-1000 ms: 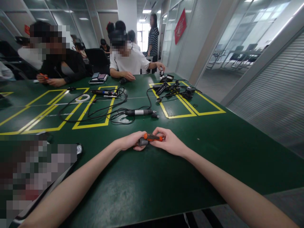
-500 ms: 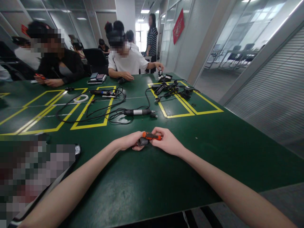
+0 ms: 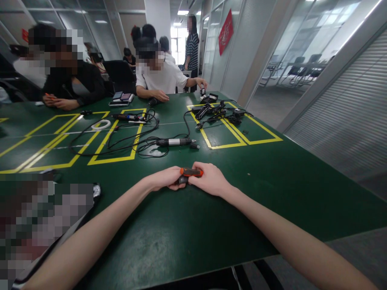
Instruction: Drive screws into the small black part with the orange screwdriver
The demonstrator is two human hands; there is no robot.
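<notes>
where both hands meet, orange-handled tool (image 3: 191, 172) clamped between left fingers (image 3: 172, 177) and right fingers (image 3: 201, 177)

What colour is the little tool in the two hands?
Orange with dark grey or black parts; the head view shows the tool held between the left hand and right hand.

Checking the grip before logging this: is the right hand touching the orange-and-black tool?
Touching. The head view shows the right hand with fingers wrapped on the orange-and-black tool, no gap between them.
</notes>
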